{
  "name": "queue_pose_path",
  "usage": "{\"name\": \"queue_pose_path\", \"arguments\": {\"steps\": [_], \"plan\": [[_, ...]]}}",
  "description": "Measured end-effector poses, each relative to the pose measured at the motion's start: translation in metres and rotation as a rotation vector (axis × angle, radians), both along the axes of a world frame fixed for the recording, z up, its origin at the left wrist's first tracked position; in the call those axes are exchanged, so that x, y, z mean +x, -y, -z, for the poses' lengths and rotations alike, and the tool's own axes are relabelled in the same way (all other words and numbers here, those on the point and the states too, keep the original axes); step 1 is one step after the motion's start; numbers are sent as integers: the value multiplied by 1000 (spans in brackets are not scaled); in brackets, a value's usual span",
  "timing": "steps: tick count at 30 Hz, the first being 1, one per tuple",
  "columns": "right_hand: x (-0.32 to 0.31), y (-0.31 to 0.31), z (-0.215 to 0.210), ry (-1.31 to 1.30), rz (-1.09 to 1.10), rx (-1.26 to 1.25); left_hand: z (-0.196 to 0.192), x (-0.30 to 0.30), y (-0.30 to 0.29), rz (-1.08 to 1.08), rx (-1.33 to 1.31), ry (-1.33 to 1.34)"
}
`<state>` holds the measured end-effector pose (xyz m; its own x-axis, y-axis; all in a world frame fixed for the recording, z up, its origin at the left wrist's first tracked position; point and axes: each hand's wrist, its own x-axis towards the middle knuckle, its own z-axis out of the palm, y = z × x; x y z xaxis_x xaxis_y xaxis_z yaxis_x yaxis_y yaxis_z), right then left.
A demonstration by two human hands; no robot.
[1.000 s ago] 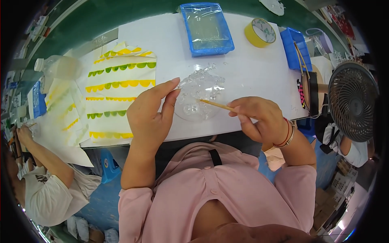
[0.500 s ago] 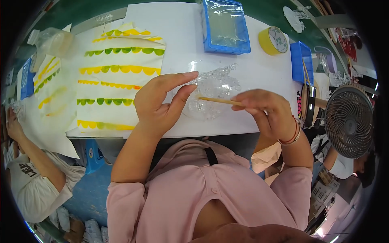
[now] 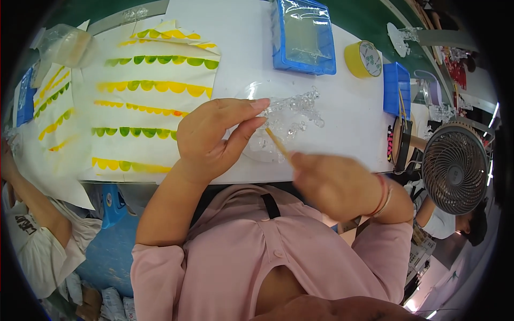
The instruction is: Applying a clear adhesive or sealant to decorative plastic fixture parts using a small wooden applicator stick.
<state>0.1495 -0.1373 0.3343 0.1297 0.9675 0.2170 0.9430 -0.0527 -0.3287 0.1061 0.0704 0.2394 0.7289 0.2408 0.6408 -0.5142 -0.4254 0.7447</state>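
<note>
My left hand (image 3: pixel 214 136) pinches a clear, bumpy plastic piece (image 3: pixel 292 112) between thumb and fingers, just above the white table's (image 3: pixel 342 123) near edge. My right hand (image 3: pixel 334 184) is closed around a thin wooden stick (image 3: pixel 277 144), whose tip points up into the clear piece. This hand is blurred and sits close to my chest. A clear round dish (image 3: pixel 257 152) lies under the piece.
White sheets with yellow and green scalloped shapes (image 3: pixel 150 91) lie at the left. A blue tray with clear film (image 3: pixel 302 35), a yellow tape roll (image 3: pixel 363 59) and a small blue bin (image 3: pixel 396 88) stand at the back. A fan (image 3: pixel 455 168) is right; another person (image 3: pixel 32 224) sits lower left.
My right hand has pulled down and toward my chest with the stick, which now slants steeply. My left hand still holds the clear piece; the view has shifted left.
</note>
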Motion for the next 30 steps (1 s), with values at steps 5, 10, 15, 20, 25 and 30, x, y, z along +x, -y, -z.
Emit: {"name": "queue_pose_path", "arguments": {"steps": [5, 10, 15, 20, 25, 30], "plan": [[-16, -9, 28, 371, -55, 146, -1, 3, 1, 35, -14, 23], [-8, -2, 6, 149, -42, 64, 2, 1, 1, 14, -4, 20], [-6, 1, 1, 79, 12, 29, 1, -1, 1, 16, 15, 29], [-10, -8, 21, 249, -50, 157, -2, 1, 2, 67, -56, -16], [4, -11, 10, 99, 60, 108, -1, -1, -1, 61, -24, -46], [21, -10, 9, 5, 224, 158, 3, 3, 1, 85, -9, 35]]}}
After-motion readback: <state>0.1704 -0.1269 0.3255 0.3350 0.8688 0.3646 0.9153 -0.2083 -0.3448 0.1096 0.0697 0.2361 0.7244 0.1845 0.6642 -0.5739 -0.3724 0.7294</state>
